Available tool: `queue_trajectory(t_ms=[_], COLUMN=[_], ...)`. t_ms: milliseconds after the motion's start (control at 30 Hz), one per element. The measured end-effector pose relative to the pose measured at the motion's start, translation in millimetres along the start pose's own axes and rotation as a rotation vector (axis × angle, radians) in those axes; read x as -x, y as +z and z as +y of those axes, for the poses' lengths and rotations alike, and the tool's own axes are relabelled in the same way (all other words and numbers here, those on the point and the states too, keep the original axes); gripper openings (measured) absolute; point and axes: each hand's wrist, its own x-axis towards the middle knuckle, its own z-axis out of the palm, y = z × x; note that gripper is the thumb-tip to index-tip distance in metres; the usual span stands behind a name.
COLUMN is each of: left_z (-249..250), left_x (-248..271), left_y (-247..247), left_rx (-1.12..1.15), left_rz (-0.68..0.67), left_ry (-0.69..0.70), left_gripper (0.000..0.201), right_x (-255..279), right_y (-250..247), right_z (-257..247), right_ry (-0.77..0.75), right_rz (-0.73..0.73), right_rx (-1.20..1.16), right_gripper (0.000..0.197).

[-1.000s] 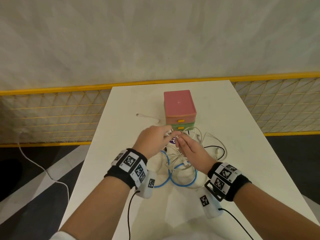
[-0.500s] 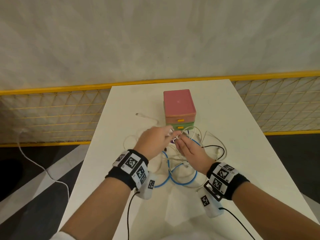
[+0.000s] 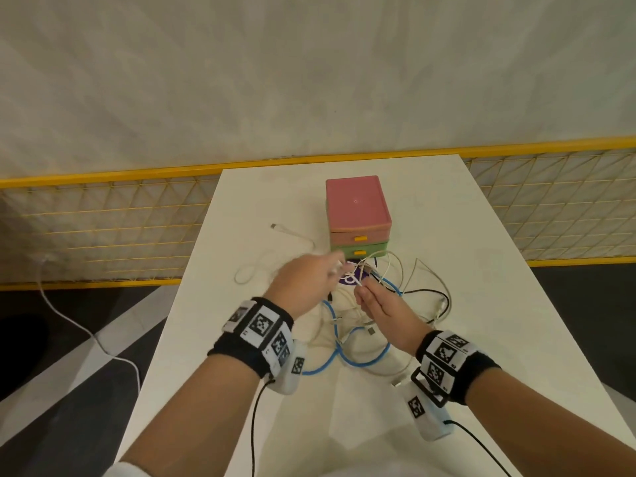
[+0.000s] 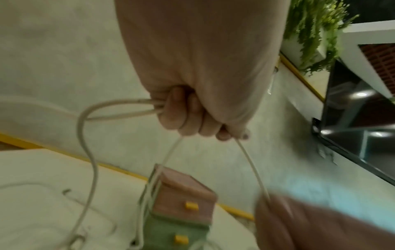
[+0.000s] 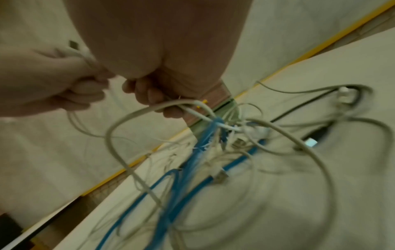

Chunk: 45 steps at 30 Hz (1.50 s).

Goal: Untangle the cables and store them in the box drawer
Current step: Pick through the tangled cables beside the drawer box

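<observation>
A tangle of cables lies on the white table in front of the box: a blue cable, a black cable and several white ones. The drawer box has a pink lid, a pink drawer and a green drawer, both with yellow handles and both closed. My left hand grips a white cable in its curled fingers, lifted above the tangle. My right hand pinches a white cable that runs into the knot of blue and white strands. The two hands are close together.
A loose white cable end lies on the table left of the box. A yellow mesh fence runs behind the table. Another white cord trails over the floor at the left. The table's near part holds only my forearms.
My left hand has pulled its white cable slightly left and up, so a loop now shows on the table to its left. The right hand has stayed near the knot.
</observation>
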Motion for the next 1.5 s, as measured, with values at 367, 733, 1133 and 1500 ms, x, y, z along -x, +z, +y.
queue_trajectory(t_ms=[367,733,1133,1500], left_z=[2.4,-62.3,-69.4,-72.5], left_x=[4.8,-14.3,-11.2,3.8], left_y=[13.0,-38.0,11.3,25.6], left_rx=[-0.011,0.09,0.428,0.527], left_rz=[-0.105,0.346,0.281,0.324], left_ry=[0.117,-0.256,-0.325,-0.369], left_gripper=[0.032,0.047,0.027,0.028], right_x=[1.0,7.8,-88.2,-103.2], right_y=[0.5,-10.4,22.7,40.2], right_z=[0.6,20.3,5.2,25.3], right_ry=[-0.005,0.194,0.058,0.064], right_rz=[-0.006,-0.086,-0.306,-0.401], right_rx=[0.052,0.218,0.676,0.762], right_gripper=[0.026,0.02,0.03,0.024])
